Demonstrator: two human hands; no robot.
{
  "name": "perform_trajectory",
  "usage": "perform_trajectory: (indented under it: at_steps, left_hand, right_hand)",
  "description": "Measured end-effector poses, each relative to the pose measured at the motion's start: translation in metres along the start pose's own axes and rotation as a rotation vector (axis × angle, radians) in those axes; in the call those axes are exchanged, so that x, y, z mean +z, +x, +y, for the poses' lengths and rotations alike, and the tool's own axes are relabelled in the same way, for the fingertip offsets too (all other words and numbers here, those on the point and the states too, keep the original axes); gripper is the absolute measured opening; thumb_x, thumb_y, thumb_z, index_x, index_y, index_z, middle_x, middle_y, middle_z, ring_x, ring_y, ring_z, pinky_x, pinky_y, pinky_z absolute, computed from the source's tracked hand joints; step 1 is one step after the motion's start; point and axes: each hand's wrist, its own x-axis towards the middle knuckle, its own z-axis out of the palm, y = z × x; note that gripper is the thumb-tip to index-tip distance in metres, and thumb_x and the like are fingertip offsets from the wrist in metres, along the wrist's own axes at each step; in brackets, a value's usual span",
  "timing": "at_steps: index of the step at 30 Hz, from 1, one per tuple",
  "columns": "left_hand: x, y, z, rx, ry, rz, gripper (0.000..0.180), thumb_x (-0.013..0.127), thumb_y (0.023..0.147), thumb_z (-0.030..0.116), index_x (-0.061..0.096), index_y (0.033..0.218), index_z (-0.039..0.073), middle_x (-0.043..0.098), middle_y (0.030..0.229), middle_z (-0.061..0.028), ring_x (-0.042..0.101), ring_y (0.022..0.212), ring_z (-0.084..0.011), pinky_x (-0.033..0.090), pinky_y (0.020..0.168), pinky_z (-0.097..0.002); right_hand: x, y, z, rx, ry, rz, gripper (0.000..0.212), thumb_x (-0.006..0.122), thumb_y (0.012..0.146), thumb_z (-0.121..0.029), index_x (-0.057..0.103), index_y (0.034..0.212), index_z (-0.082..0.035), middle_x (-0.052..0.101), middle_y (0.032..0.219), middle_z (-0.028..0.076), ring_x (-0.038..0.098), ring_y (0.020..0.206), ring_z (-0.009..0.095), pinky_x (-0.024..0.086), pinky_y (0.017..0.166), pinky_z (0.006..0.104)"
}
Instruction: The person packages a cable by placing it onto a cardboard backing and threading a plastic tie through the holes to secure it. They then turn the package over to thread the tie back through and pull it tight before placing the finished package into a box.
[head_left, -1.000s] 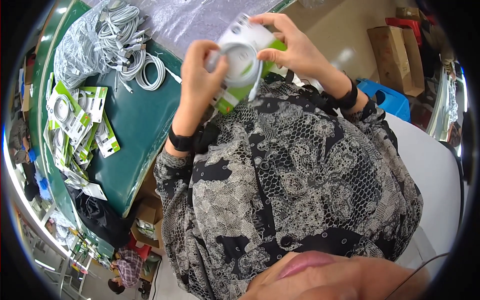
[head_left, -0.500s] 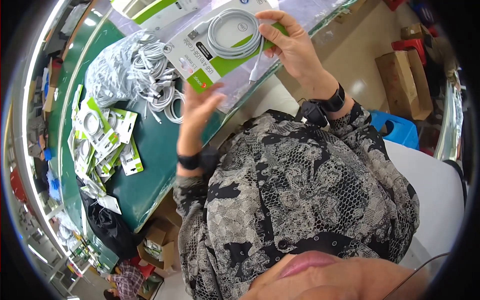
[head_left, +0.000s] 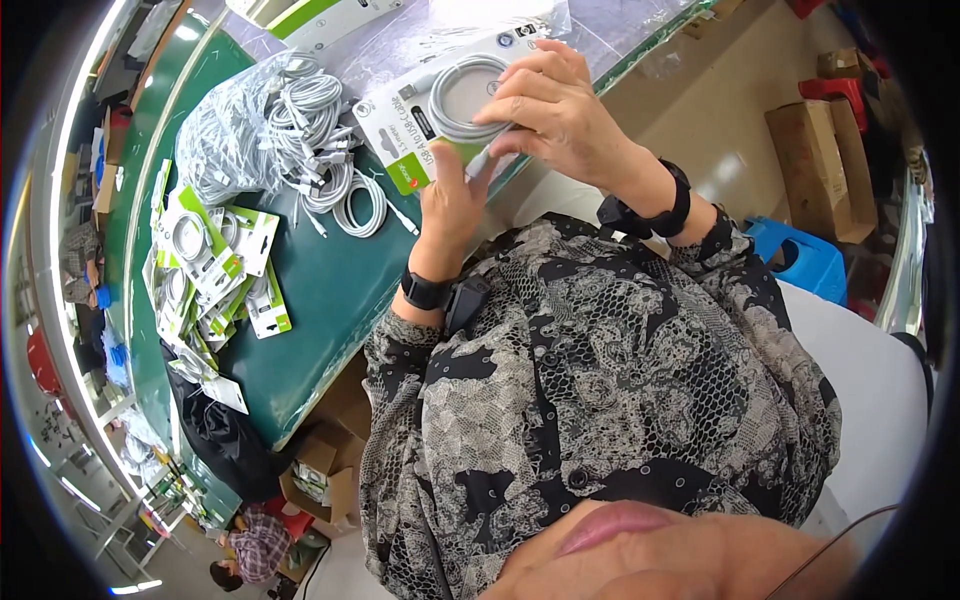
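A white and green packaging card (head_left: 392, 140) is held over the table, tilted, with a coiled white USB cable (head_left: 437, 100) on its front. My left hand (head_left: 452, 205) grips the card's near edge, thumb on the front face. My right hand (head_left: 560, 112) bends over the coil's right side, fingers closed on the cable. The cable's loose plug end (head_left: 478, 165) sticks out between both hands, partly covered by fingers. Left of the card lies a bunch of loose coiled white cables (head_left: 305, 110), with one separate coil (head_left: 362, 205) nearer me.
Carded cables (head_left: 205, 260) are heaped on the green table (head_left: 310, 285). A clear plastic bag (head_left: 225, 125) holds more cables. Another green-white package (head_left: 315, 22) lies at the back. A blue stool (head_left: 800, 262) and cardboard box (head_left: 825, 165) stand at right. Another person (head_left: 258, 545) sits lower left.
My left hand has moved right and up, from beside the card to gripping it. My right hand has shifted from the card's edge onto the coil and cable end. The card moved slightly right.
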Motion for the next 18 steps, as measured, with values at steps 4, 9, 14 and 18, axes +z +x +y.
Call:
perform_trajectory:
  at_steps: [4,9,14,18]
  left_hand:
    - [0.007,0.011,0.01,-0.077,-1.653,-0.076,0.061,0.032,0.101,0.045,0.039,0.132,-0.007,0.055,0.123,-0.0155,0.057,0.111,-0.0254,0.042,0.102,-0.0383]
    - [0.013,0.012,0.015,-0.083,-1.423,0.062,0.063,0.03,0.1,0.047,0.04,0.131,-0.007,0.054,0.124,-0.016,0.057,0.11,-0.0281,0.04,0.103,-0.0425]
    - [0.009,0.013,0.013,-0.063,-1.345,0.027,0.051,0.033,0.102,0.035,0.043,0.127,-0.008,0.054,0.122,-0.0178,0.058,0.11,-0.0276,0.046,0.098,-0.0427]
    - [0.007,0.009,0.01,-0.213,-1.33,0.018,0.039,0.039,0.102,0.026,0.048,0.12,-0.008,0.058,0.116,-0.0185,0.059,0.108,-0.0256,0.051,0.09,-0.0396]
  right_hand:
    - [0.004,0.0,-0.001,0.073,-0.079,0.037,0.027,0.075,0.07,-0.019,0.07,0.096,-0.017,0.061,0.093,-0.003,0.053,0.102,0.017,0.028,0.106,0.0428]
    - [0.014,-0.002,-0.005,0.064,-0.179,0.082,0.025,0.073,0.072,-0.017,0.066,0.095,-0.013,0.058,0.091,-0.003,0.053,0.097,0.017,0.03,0.105,0.0422]
    - [0.014,-0.003,0.0,-0.027,-0.26,0.031,0.023,0.07,0.075,-0.017,0.062,0.095,-0.01,0.056,0.09,-0.001,0.052,0.092,0.018,0.033,0.102,0.0404]
    - [0.01,-0.006,0.0,-0.077,-0.19,-0.036,0.021,0.068,0.077,-0.015,0.061,0.095,-0.009,0.056,0.09,0.0,0.052,0.092,0.019,0.035,0.099,0.0397]
